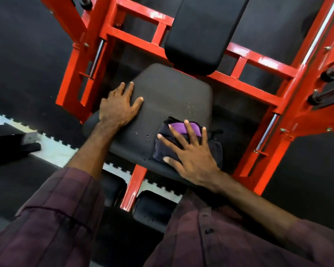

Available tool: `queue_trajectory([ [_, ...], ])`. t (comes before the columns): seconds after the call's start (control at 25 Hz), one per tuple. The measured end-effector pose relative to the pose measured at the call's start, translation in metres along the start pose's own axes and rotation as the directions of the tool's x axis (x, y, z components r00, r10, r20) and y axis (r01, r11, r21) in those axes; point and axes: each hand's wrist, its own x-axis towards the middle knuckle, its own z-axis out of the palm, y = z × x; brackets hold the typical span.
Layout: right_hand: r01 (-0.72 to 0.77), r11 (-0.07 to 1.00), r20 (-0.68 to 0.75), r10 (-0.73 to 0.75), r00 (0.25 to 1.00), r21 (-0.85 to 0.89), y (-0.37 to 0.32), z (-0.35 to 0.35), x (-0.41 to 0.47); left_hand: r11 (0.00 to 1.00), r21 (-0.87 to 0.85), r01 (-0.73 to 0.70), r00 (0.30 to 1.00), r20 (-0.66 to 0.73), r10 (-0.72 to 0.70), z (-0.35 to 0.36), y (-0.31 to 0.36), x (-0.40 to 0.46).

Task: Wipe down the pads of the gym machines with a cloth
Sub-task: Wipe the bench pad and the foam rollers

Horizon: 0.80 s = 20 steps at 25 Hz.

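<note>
The right hand [191,151] presses a folded cloth [183,143] flat on the near right corner of the seat pad [168,99], fingers [191,130] straight and spread. The left hand [118,106] rests on the pad's left edge, fingers apart, holding nothing. With only a flat palm on it, the cloth could slide off the corner or unfold mid-stroke. The small holes [143,136] beside it could snag it. The back pad [202,33] may get missed.
</note>
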Motion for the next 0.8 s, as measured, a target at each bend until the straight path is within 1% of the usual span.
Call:
queue_trajectory([
  [0.08,0.208,0.977,-0.014,-0.209,0.978,-0.046,0.025,0.003,-0.021,1.0,-0.008,-0.004,1.0,0.017,0.004,-0.003,0.003,0.008],
  [0.12,0.274,0.959,-0.01,-0.276,0.961,-0.065,0.041,0.001,-0.03,1.0,-0.013,-0.009,1.0,0.03,0.009,-0.004,0.004,0.009],
  [0.16,0.269,0.96,-0.003,-0.27,0.963,-0.071,0.053,0.001,-0.031,1.0,-0.012,-0.012,0.999,0.039,0.012,-0.004,0.004,0.01],
  [0.2,0.193,0.98,0.003,-0.193,0.981,-0.055,0.058,0.0,-0.022,1.0,-0.006,-0.009,0.999,0.037,0.009,-0.003,0.004,0.009],
  [0.28,0.0,1.0,0.014,0.0,1.0,0.001,0.039,-0.001,0.008,1.0,0.012,0.002,1.0,0.007,-0.002,0.001,0.005,0.007],
  [0.32,-0.037,0.999,0.018,0.037,0.999,0.015,0.025,-0.003,0.02,1.0,0.016,0.008,1.0,-0.006,-0.008,0.002,0.005,0.007],
  [0.36,-0.016,1.0,0.03,0.016,0.999,0.019,0.018,-0.004,0.022,1.0,0.019,0.012,1.0,-0.013,-0.012,0.003,0.006,0.008],
  [0.4,0.057,0.998,0.027,-0.057,0.998,0.004,0.022,-0.001,0.016,1.0,0.022,0.012,1.0,-0.015,-0.011,0.003,0.006,0.008],
  [0.48,0.241,0.97,0.007,-0.241,0.97,-0.026,0.055,0.0,-0.005,0.999,0.034,0.008,1.0,-0.015,-0.008,0.002,0.006,0.008],
  [0.52,0.248,0.968,0.014,-0.248,0.969,-0.039,0.069,-0.002,-0.007,0.999,0.034,0.012,1.0,-0.011,-0.012,0.001,0.007,0.009],
  [0.56,0.178,0.983,0.018,-0.178,0.984,-0.035,0.075,-0.002,0.0,0.999,0.03,0.02,1.0,-0.003,-0.02,0.0,0.009,0.012],
  [0.64,-0.035,0.999,0.029,0.035,0.999,0.026,0.059,-0.003,0.027,0.999,0.017,0.035,0.999,0.016,-0.036,0.001,0.014,0.016],
  [0.68,-0.074,0.996,0.027,0.073,0.997,0.039,0.044,-0.004,0.038,0.999,0.01,0.048,0.999,0.016,-0.048,0.001,0.016,0.019],
  [0.72,-0.048,0.998,0.036,0.046,0.998,0.04,0.035,-0.003,0.041,0.998,0.005,0.063,0.998,0.014,-0.063,0.001,0.018,0.022],
  [0.76,0.028,0.999,0.034,-0.029,0.999,0.026,0.037,-0.001,0.035,0.997,0.0,0.072,0.997,0.008,-0.072,0.001,0.019,0.024],
  [0.8,0.136,0.991,0.019,-0.136,0.99,0.008,0.051,0.001,0.024,0.998,-0.002,0.069,0.998,-0.001,-0.069,0.0,0.02,0.025],
])
